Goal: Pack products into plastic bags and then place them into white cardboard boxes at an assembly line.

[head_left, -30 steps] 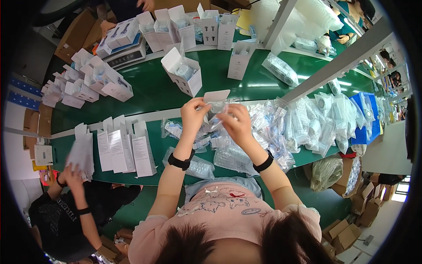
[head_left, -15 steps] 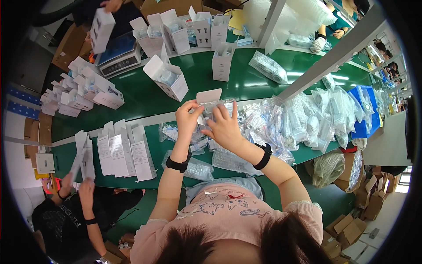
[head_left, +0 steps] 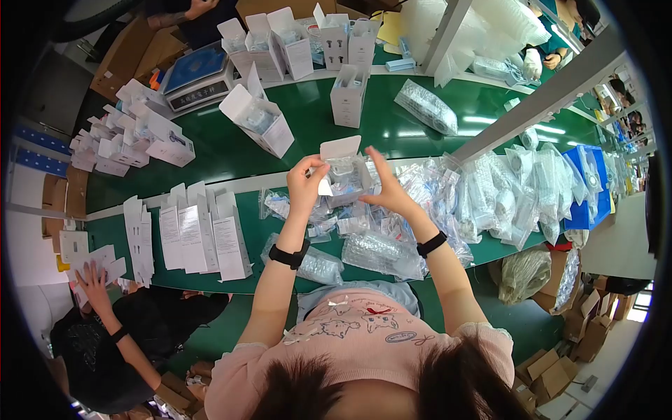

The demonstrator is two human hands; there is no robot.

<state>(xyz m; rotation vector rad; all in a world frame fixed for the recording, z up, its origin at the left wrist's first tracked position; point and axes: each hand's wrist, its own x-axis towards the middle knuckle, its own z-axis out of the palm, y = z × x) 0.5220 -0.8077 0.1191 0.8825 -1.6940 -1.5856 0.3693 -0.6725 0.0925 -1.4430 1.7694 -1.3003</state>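
Note:
My left hand (head_left: 305,183) grips the side of a small white carton (head_left: 345,173) whose top flap stands open, held above the green table (head_left: 315,133). A clear plastic-wrapped item sits in the carton's mouth. My right hand (head_left: 386,190) is against the carton's right side, with fingers spread and raised at the bag. Both wrists wear black bands. Below the hands lie several clear bags of parts (head_left: 381,248).
Flat white cartons (head_left: 199,234) lie in a row at my left. Open filled cartons (head_left: 262,122) stand further back, beside a blue scale (head_left: 199,73). A heap of plastic bags (head_left: 518,182) fills the right. Another person (head_left: 105,329) works at lower left.
The carton and both hands have stayed in front of me; my right hand has opened its fingers and pushed the bagged item into the carton's mouth. The view has shifted slightly.

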